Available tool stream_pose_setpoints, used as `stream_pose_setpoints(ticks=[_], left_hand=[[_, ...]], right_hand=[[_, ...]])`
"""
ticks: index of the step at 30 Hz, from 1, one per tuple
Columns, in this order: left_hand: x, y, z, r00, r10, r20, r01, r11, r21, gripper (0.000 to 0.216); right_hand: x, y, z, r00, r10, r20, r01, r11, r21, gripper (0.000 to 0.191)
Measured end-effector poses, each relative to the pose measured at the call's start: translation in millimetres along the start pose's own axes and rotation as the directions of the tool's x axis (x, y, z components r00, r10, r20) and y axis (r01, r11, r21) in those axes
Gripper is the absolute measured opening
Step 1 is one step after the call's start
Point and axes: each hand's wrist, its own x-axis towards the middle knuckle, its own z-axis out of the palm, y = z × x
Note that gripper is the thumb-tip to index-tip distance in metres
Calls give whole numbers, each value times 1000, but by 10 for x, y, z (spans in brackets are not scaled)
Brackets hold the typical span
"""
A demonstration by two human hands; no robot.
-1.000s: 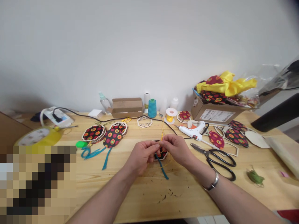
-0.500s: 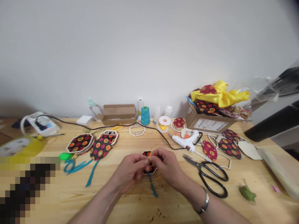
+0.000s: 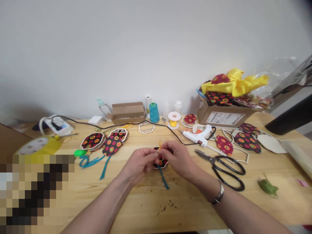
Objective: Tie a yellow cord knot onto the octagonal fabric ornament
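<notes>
My left hand (image 3: 140,162) and my right hand (image 3: 175,157) meet over the middle of the wooden table (image 3: 156,201). Both pinch a thin yellow cord (image 3: 160,144) just above a small hexagonal fabric piece (image 3: 161,162) with red and yellow dots on black. A teal ribbon (image 3: 163,177) hangs from that piece toward me. My fingers hide most of the piece. The cord runs back to a yellow spool (image 3: 174,119).
Black scissors (image 3: 224,169) and a white glue gun (image 3: 201,135) lie to the right. Finished fabric pieces (image 3: 104,143) with teal ribbons sit left. A cardboard box (image 3: 224,117) of cloth stands back right, a teal thread cone (image 3: 154,112) at the back. Green thread (image 3: 267,187) lies far right.
My hands stay pinched on the cord and piece, working with small finger shifts. The camera has tilted down, then partly back up.
</notes>
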Motion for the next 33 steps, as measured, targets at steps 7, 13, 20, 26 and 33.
stream_pose_setpoints(ticks=[7, 13, 20, 26, 33], left_hand=[[59, -32, -5, 1000, -3, -12, 2, 998, -58, 19], [14, -17, 31, 1000, 17, -13, -18, 997, -72, 15], [17, -28, 54, 999, 45, -23, -46, 996, -77, 17], [1, -20, 74, 999, 39, -37, -41, 998, -55, 18], [-2, -23, 76, 997, 57, -53, -54, 997, 46, 17]], right_hand=[[66, -12, -9, 998, 64, 11, -65, 994, 93, 15], [64, 3, -4, 995, 88, 47, -94, 983, 156, 15], [71, 24, -13, 999, 52, 0, -52, 995, 87, 16], [57, -6, 3, 995, 95, 45, -100, 987, 126, 17], [65, 4, 8, 990, 132, 43, -136, 982, 133, 15]])
